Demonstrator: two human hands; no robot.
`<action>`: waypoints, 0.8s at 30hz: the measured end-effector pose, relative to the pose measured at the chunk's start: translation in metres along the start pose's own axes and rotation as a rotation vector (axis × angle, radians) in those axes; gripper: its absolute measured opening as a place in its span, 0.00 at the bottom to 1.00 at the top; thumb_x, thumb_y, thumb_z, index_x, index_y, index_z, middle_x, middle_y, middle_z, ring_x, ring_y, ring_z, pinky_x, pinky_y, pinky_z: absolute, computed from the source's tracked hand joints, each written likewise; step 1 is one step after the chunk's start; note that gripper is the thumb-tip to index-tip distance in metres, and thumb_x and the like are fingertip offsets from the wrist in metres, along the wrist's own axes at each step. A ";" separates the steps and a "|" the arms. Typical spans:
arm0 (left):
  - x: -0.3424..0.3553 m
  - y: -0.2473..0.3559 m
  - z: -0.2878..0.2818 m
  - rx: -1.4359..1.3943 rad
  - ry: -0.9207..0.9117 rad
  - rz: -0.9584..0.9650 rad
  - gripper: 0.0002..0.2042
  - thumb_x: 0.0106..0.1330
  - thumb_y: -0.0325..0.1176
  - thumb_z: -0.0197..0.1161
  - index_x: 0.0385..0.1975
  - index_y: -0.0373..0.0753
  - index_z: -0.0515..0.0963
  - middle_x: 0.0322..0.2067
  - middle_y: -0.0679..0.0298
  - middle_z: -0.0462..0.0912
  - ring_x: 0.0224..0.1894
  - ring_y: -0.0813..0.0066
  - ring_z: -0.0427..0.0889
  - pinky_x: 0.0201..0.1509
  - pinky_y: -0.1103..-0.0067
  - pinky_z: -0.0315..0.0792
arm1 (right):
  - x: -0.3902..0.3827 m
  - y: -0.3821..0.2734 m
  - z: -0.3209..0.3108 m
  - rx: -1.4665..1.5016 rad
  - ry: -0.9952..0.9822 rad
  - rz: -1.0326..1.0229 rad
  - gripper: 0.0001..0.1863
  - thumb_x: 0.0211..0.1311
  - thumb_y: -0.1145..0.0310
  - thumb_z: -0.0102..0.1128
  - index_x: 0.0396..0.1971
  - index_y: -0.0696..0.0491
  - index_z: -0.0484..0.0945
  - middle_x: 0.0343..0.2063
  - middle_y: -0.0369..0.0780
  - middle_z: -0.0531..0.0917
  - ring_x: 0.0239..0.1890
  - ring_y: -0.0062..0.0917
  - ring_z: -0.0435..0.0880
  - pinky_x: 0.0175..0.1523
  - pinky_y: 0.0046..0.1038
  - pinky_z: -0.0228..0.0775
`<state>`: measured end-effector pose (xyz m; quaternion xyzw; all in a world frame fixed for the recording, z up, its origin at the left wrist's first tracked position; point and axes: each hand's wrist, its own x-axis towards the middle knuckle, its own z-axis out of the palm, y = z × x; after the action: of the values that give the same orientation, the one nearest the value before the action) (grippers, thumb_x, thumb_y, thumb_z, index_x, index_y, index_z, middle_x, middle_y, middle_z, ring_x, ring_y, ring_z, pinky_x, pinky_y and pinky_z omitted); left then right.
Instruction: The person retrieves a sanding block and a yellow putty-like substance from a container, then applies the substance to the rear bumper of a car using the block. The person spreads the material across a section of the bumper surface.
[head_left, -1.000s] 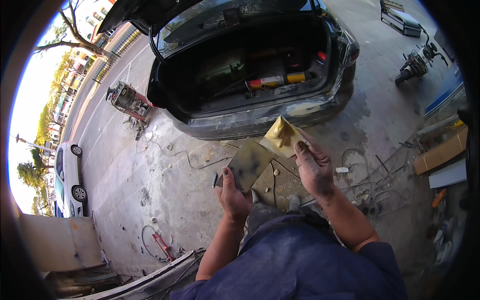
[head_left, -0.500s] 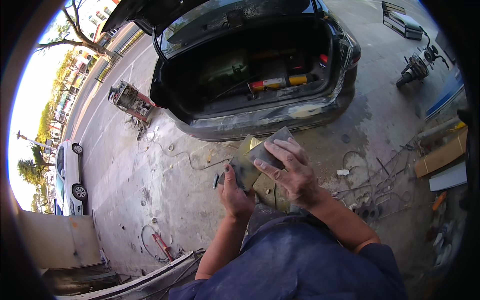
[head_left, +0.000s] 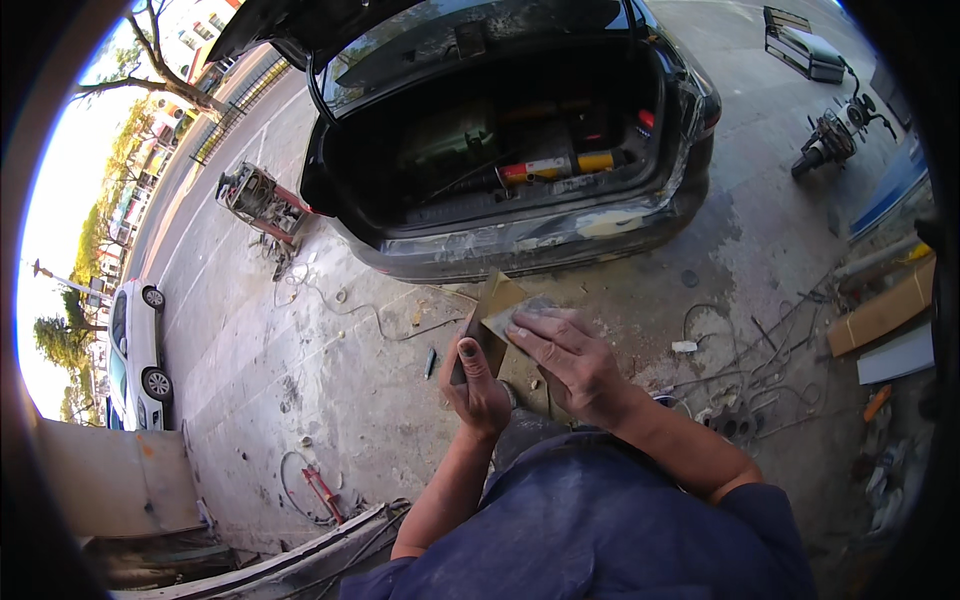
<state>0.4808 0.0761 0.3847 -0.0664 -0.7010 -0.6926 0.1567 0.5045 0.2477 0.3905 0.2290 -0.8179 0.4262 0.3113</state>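
Note:
My left hand [head_left: 478, 398] is closed on a flat, stained brown-and-dark mixing board [head_left: 496, 297], thumb up along its near side. The board is tilted. Against its right side lies a thin pale grey scraper [head_left: 508, 314], gripped by my right hand [head_left: 578, 362] with the fingers pressed flat on it. Any paste between board and scraper is hidden at this angle. Beyond both hands stands a dark car [head_left: 450, 262] with its boot lid raised. A pale yellowish filler patch [head_left: 612, 222] shows on the bumper's right part.
Inside the boot lies a red-and-yellow power tool [head_left: 545, 170]. A red-framed machine [head_left: 262, 203] stands left of the car. Cables and debris litter the floor at right, near a cardboard box [head_left: 880, 305]. A red jack-like tool [head_left: 322, 492] lies at lower left.
The board has turned more edge-on and upright in my left hand. My right hand has drawn the scraper down and slightly left across it; the yellow paste seen earlier is out of sight.

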 end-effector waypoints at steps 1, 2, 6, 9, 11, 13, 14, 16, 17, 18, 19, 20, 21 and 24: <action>0.001 -0.008 -0.005 0.002 0.015 -0.016 0.25 0.92 0.51 0.52 0.40 0.34 0.79 0.34 0.70 0.78 0.38 0.81 0.72 0.43 0.79 0.66 | -0.007 -0.001 0.000 0.017 -0.073 -0.006 0.25 0.65 0.81 0.71 0.63 0.57 0.87 0.61 0.47 0.89 0.63 0.45 0.88 0.68 0.43 0.82; 0.002 -0.016 -0.011 0.007 0.038 -0.030 0.25 0.92 0.51 0.52 0.41 0.33 0.81 0.36 0.69 0.81 0.40 0.80 0.76 0.45 0.79 0.69 | -0.014 -0.003 0.000 0.042 -0.149 -0.015 0.25 0.64 0.81 0.71 0.63 0.57 0.88 0.61 0.46 0.89 0.63 0.44 0.88 0.68 0.44 0.82; 0.008 -0.023 -0.023 -0.139 0.081 -0.128 0.25 0.92 0.49 0.51 0.52 0.30 0.84 0.49 0.62 0.90 0.49 0.74 0.86 0.55 0.76 0.78 | -0.020 0.011 -0.010 0.205 -0.138 0.075 0.24 0.69 0.81 0.69 0.64 0.56 0.87 0.60 0.46 0.90 0.62 0.42 0.89 0.68 0.40 0.83; 0.007 -0.010 -0.034 -0.247 -0.073 -0.296 0.24 0.92 0.49 0.51 0.57 0.30 0.84 0.55 0.58 0.91 0.54 0.69 0.90 0.61 0.72 0.81 | 0.005 0.012 -0.022 0.458 0.092 0.304 0.21 0.82 0.78 0.62 0.70 0.56 0.83 0.62 0.48 0.89 0.62 0.32 0.89 0.67 0.33 0.82; 0.000 -0.002 -0.020 -0.551 0.028 -0.500 0.22 0.90 0.49 0.54 0.56 0.34 0.84 0.49 0.59 0.92 0.47 0.69 0.92 0.49 0.73 0.82 | 0.016 0.009 -0.019 0.780 0.244 0.491 0.21 0.86 0.77 0.59 0.72 0.57 0.81 0.62 0.48 0.89 0.62 0.27 0.88 0.66 0.30 0.81; -0.002 -0.003 -0.015 -0.719 0.059 -0.602 0.21 0.90 0.49 0.54 0.58 0.35 0.83 0.50 0.59 0.92 0.48 0.67 0.92 0.50 0.72 0.83 | 0.015 0.004 -0.014 0.798 0.201 0.485 0.22 0.87 0.75 0.57 0.75 0.58 0.78 0.63 0.49 0.89 0.64 0.24 0.87 0.65 0.28 0.80; -0.002 -0.008 -0.016 -0.736 0.043 -0.600 0.22 0.91 0.48 0.53 0.61 0.34 0.82 0.54 0.58 0.92 0.54 0.66 0.92 0.57 0.70 0.84 | 0.011 0.005 -0.010 0.681 0.162 0.412 0.22 0.87 0.75 0.58 0.74 0.58 0.78 0.63 0.49 0.89 0.64 0.25 0.87 0.65 0.28 0.80; -0.001 -0.012 -0.018 -0.783 0.013 -0.582 0.22 0.91 0.47 0.52 0.64 0.33 0.81 0.57 0.57 0.91 0.59 0.65 0.92 0.64 0.69 0.85 | -0.002 0.010 -0.003 0.462 0.045 0.301 0.23 0.81 0.79 0.62 0.73 0.58 0.80 0.62 0.50 0.89 0.62 0.35 0.91 0.65 0.31 0.82; 0.002 -0.012 -0.022 -0.809 0.002 -0.565 0.23 0.91 0.48 0.52 0.63 0.33 0.81 0.57 0.57 0.91 0.59 0.65 0.92 0.64 0.69 0.85 | -0.008 0.018 -0.004 0.372 0.007 0.251 0.24 0.80 0.80 0.62 0.72 0.58 0.81 0.62 0.50 0.89 0.61 0.38 0.91 0.65 0.32 0.82; 0.004 -0.012 -0.025 -0.834 -0.010 -0.547 0.23 0.91 0.48 0.52 0.63 0.33 0.81 0.57 0.58 0.91 0.59 0.65 0.92 0.63 0.69 0.86 | -0.014 0.027 -0.005 0.283 -0.029 0.200 0.24 0.79 0.82 0.62 0.71 0.57 0.81 0.61 0.50 0.89 0.60 0.40 0.91 0.65 0.33 0.82; 0.005 -0.012 -0.027 -0.807 0.001 -0.545 0.23 0.91 0.48 0.52 0.63 0.33 0.81 0.56 0.58 0.91 0.58 0.66 0.92 0.63 0.69 0.86 | -0.017 0.032 -0.006 0.193 -0.064 0.148 0.24 0.78 0.83 0.62 0.71 0.57 0.81 0.61 0.50 0.88 0.59 0.43 0.91 0.65 0.35 0.83; 0.007 -0.012 -0.029 -0.781 0.010 -0.546 0.23 0.91 0.49 0.52 0.63 0.33 0.81 0.56 0.58 0.91 0.57 0.66 0.92 0.62 0.69 0.86 | -0.014 0.029 -0.012 0.094 -0.025 0.196 0.28 0.69 0.82 0.67 0.69 0.53 0.85 0.60 0.49 0.89 0.60 0.48 0.90 0.67 0.41 0.84; 0.007 -0.013 -0.030 -0.754 0.019 -0.547 0.23 0.91 0.49 0.52 0.63 0.33 0.81 0.55 0.59 0.91 0.56 0.66 0.92 0.61 0.70 0.86 | -0.008 0.026 -0.014 0.033 0.017 0.137 0.27 0.70 0.81 0.68 0.68 0.52 0.86 0.61 0.48 0.88 0.61 0.47 0.89 0.67 0.42 0.84; 0.001 -0.017 -0.027 -0.636 0.002 -0.497 0.25 0.91 0.50 0.51 0.64 0.32 0.80 0.54 0.57 0.91 0.55 0.65 0.92 0.60 0.70 0.85 | 0.016 0.011 -0.011 -0.157 0.093 -0.049 0.28 0.66 0.76 0.73 0.67 0.47 0.88 0.64 0.45 0.87 0.65 0.44 0.87 0.71 0.44 0.81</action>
<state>0.4785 0.0484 0.3688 0.0609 -0.4463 -0.8918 -0.0433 0.4898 0.2606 0.4004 0.2037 -0.8277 0.3631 0.3763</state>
